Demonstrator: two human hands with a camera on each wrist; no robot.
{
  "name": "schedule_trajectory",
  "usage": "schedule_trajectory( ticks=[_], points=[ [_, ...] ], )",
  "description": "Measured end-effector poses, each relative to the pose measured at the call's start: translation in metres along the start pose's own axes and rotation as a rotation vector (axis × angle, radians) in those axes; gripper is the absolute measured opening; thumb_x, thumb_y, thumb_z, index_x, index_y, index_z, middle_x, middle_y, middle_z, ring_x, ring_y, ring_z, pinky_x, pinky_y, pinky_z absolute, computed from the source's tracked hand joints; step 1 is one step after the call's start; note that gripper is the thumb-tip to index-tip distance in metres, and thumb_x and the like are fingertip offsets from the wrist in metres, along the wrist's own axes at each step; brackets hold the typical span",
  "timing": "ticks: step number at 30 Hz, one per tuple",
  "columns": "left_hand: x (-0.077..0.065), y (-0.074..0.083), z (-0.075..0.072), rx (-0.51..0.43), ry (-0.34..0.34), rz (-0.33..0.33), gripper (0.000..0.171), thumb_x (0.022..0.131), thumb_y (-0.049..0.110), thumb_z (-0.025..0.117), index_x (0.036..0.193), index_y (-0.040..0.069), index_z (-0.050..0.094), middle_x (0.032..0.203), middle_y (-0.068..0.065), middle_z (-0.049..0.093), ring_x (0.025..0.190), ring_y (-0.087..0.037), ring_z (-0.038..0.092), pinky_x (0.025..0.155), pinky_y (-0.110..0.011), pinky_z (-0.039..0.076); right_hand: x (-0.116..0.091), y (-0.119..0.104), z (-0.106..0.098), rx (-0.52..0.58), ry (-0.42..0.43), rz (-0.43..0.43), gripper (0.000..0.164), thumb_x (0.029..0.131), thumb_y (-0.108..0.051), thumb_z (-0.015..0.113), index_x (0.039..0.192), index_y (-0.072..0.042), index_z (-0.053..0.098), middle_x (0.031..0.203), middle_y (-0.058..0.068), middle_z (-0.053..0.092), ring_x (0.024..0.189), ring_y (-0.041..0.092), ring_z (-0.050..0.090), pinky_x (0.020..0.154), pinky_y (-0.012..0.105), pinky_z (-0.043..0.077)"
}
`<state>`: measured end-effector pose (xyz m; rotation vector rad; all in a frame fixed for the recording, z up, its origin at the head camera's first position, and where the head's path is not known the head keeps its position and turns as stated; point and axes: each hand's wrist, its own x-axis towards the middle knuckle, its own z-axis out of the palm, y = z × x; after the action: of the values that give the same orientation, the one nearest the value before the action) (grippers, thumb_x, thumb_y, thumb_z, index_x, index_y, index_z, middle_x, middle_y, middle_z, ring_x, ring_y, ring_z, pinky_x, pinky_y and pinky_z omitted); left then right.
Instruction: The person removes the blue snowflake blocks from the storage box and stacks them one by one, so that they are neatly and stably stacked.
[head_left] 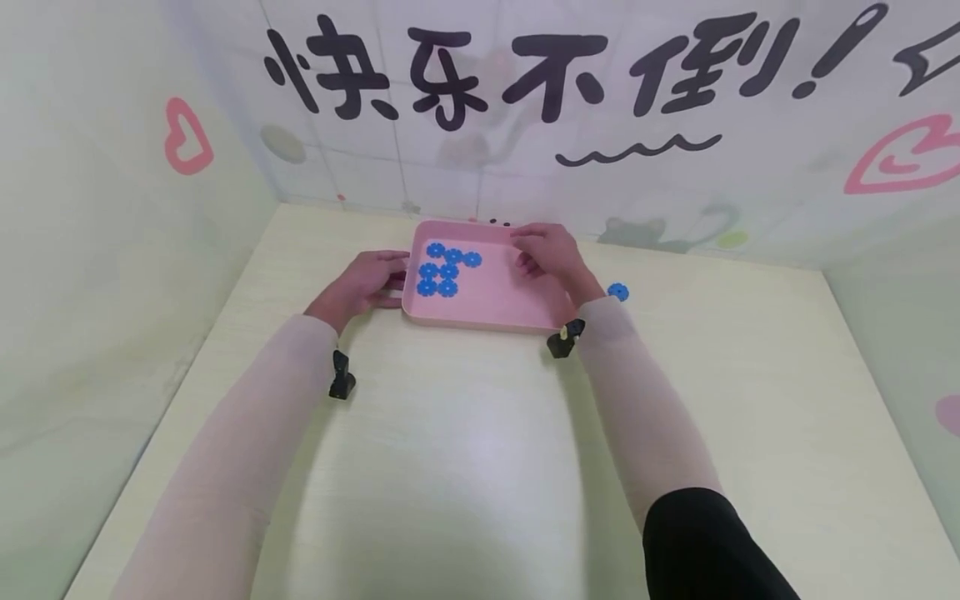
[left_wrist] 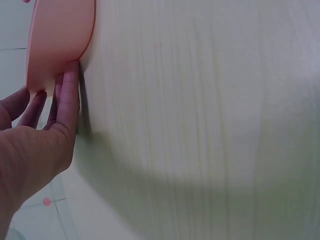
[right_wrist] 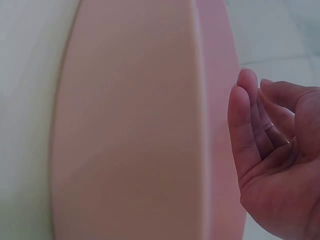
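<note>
A shallow pink tray [head_left: 502, 321] lies near the back wall in the head view, with several blue notched discs [head_left: 448, 271] grouped in its left half. My left hand [head_left: 367, 279] is at the tray's left end; in the left wrist view its extended fingers [left_wrist: 69, 97] touch the tray's outer wall. Over the tray's right half is my right hand [head_left: 547, 252], fingers loosely bent. The right wrist view shows the fingers [right_wrist: 240, 125] beside the tray rim, and I see nothing between them and the thumb.
One more blue disc [head_left: 618, 292] lies on the pale wooden table [head_left: 450, 442], right of the tray beside my right forearm. A printed cloth wall [head_left: 517, 167] stands close behind the tray, and side panels bound the table left and right.
</note>
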<state>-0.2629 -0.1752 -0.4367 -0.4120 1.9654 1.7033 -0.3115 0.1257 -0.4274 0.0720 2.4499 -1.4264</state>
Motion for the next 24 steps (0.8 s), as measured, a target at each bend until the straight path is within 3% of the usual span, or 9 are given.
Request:
schedule_trajectory(
  ticks=[5, 12, 19, 24],
  points=[
    [0.0, -0.001, 0.0, -0.003, -0.002, -0.004, 0.043, 0.105, 0.029, 0.043, 0.148, 0.022, 0.043, 0.129, -0.011, 0.055, 0.111, -0.025, 0.055, 0.089, -0.041, 0.057, 0.004, 0.001, 0.017, -0.028, -0.024, 0.014, 0.034, 0.095, -0.036, 0.062, 0.126, -0.021, 0.066, 0.087, 0.009, 0.07, 0.074, 0.022, 0.069, 0.068, 0.027, 0.06],
    [0.001, -0.002, 0.0, 0.003, 0.002, 0.01, 0.042, 0.105, 0.029, 0.044, 0.147, 0.022, 0.045, 0.127, -0.011, 0.056, 0.11, -0.025, 0.056, 0.086, -0.04, 0.058, 0.008, 0.003, 0.036, 0.045, -0.15, -0.113, 0.033, 0.099, -0.025, 0.057, 0.131, -0.015, 0.061, 0.081, 0.014, 0.065, 0.066, 0.026, 0.066, 0.066, 0.03, 0.06],
    [0.0, -0.003, 0.0, 0.01, 0.008, 0.013, 0.042, 0.105, 0.028, 0.043, 0.147, 0.021, 0.044, 0.127, -0.011, 0.056, 0.111, -0.024, 0.056, 0.086, -0.039, 0.058, 0.014, 0.002, 0.054, 0.056, -0.213, -0.079, 0.037, 0.1, -0.023, 0.055, 0.136, -0.015, 0.057, 0.074, 0.013, 0.063, 0.059, 0.022, 0.066, 0.06, 0.033, 0.06],
    [-0.001, -0.002, 0.0, 0.013, 0.012, 0.008, 0.042, 0.105, 0.028, 0.043, 0.146, 0.022, 0.045, 0.127, -0.011, 0.057, 0.111, -0.024, 0.056, 0.085, -0.038, 0.059, 0.014, 0.001, 0.06, 0.025, -0.204, -0.066, 0.038, 0.1, -0.019, 0.054, 0.138, -0.014, 0.054, 0.071, 0.012, 0.061, 0.056, 0.02, 0.064, 0.057, 0.031, 0.059]
  ],
)
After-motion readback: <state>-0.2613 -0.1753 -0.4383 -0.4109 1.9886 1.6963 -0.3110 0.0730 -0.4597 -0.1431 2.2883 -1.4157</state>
